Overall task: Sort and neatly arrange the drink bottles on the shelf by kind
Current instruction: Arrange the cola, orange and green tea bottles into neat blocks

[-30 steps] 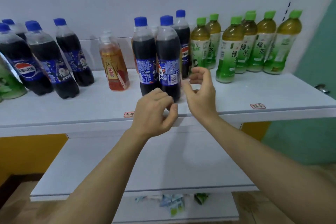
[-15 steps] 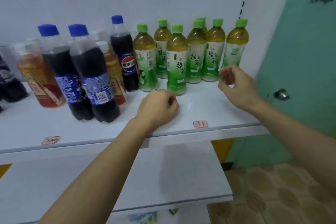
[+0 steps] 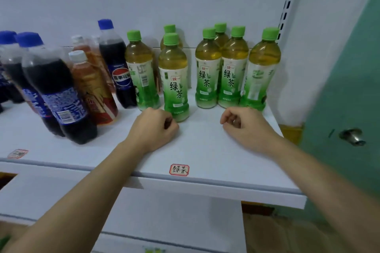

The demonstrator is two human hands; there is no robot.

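Several green tea bottles (image 3: 207,72) with green caps stand at the right end of the white shelf (image 3: 205,150). One green tea bottle (image 3: 174,80) stands further forward than the others. To their left are cola bottles (image 3: 55,92) with blue caps and amber tea bottles (image 3: 92,88) with white caps, mixed together. My left hand (image 3: 154,127) rests on the shelf as a loose fist, just in front of the forward green tea bottle, holding nothing. My right hand (image 3: 244,127) hovers curled over the shelf in front of the right-hand green tea bottles, also holding nothing.
A handwritten label (image 3: 179,169) is stuck on the shelf's front edge, another label (image 3: 17,153) further left. A lower white shelf (image 3: 174,222) juts out below. A green door with a metal knob (image 3: 352,136) is at the right.
The view has swung right and closer to the green tea bottles. My right hand moved from the rightmost bottle down and in front of the group. My left hand stays fisted on the shelf.
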